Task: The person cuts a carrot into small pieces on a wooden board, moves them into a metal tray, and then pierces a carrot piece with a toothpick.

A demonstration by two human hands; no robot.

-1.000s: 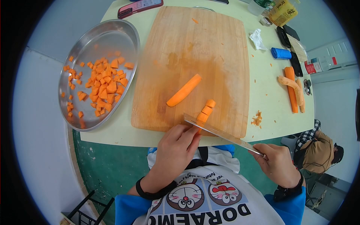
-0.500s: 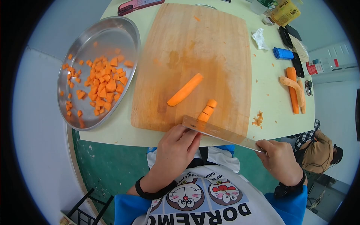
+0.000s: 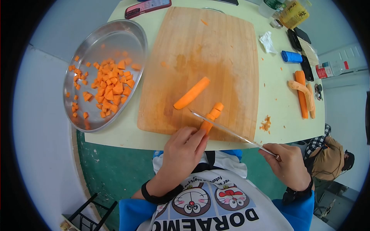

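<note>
The left hand [image 3: 184,148] curls its fingers [image 3: 200,135] onto the orange carrot strip [image 3: 211,118] near the wooden cutting board's [image 3: 204,50] front edge, while the right hand [image 3: 287,165], closed around the handle, lays the long steel knife [image 3: 223,128] across it, open board beyond.

One cutting board [image 3: 216,46], one metal tray [image 3: 96,42], one knife [image 3: 227,129], two carrot strips [image 3: 192,93] (on the board).

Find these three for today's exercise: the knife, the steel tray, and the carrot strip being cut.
knife [image 3: 223,128], head view, middle of the blade.
steel tray [image 3: 101,38], head view, bare inner floor near the far rim.
carrot strip [image 3: 211,117], head view, middle of the strip.
</note>
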